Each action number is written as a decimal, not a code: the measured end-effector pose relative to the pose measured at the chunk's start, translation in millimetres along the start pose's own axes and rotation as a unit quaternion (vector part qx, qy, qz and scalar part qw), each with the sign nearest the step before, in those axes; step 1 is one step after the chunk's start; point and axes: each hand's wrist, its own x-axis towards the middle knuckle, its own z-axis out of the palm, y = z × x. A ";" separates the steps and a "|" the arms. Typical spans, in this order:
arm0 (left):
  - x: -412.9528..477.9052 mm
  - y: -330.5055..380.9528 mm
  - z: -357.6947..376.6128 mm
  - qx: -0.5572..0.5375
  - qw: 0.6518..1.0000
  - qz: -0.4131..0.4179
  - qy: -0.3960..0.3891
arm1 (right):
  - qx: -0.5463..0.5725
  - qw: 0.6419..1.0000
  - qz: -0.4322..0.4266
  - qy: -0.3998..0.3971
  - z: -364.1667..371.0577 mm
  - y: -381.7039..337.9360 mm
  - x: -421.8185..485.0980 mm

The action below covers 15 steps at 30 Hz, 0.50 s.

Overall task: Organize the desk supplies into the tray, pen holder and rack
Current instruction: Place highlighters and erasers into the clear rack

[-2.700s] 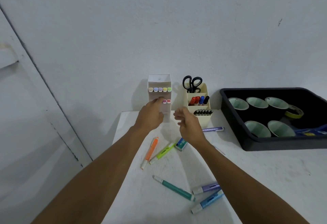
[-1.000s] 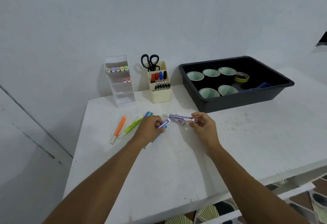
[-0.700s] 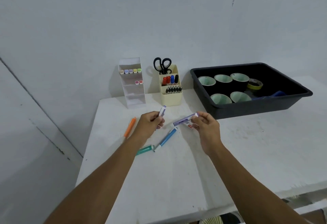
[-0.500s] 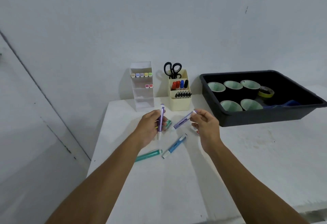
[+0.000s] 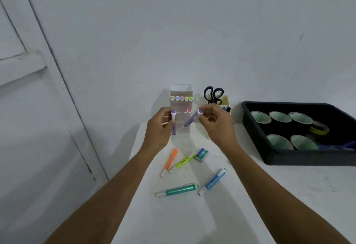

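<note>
A clear tiered rack [image 5: 181, 91] stands at the back of the white table [image 5: 192, 220], with several pastel highlighters in its top row and two pink ones in the second. My left hand [image 5: 159, 130] holds a purple highlighter [image 5: 173, 122] upright just in front of the rack's left side. My right hand [image 5: 215, 123] holds a second purple highlighter [image 5: 191, 119] tilted at the rack's right side. Orange [image 5: 170, 160], yellow-green [image 5: 182, 163], teal [image 5: 177, 190] and blue [image 5: 212, 181] highlighters and an eraser [image 5: 201, 154] lie on the table.
A cream pen holder [image 5: 224, 103] with black scissors [image 5: 213, 94] and markers stands right of the rack, partly hidden by my right hand. A black tray [image 5: 273, 157] at the right holds several tape rolls, a yellow tape roll [image 5: 318, 128] and blue items. A white wall rises directly behind.
Both hands picked purple highlighters off the table and raised them to the front of the rack. My view moved closer to the rack.
</note>
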 end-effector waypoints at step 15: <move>25.0 -6.4 -5.5 0.126 0.973 0.183 0.067 | -0.265 0.943 -0.188 -0.067 40.9 5.3 46.8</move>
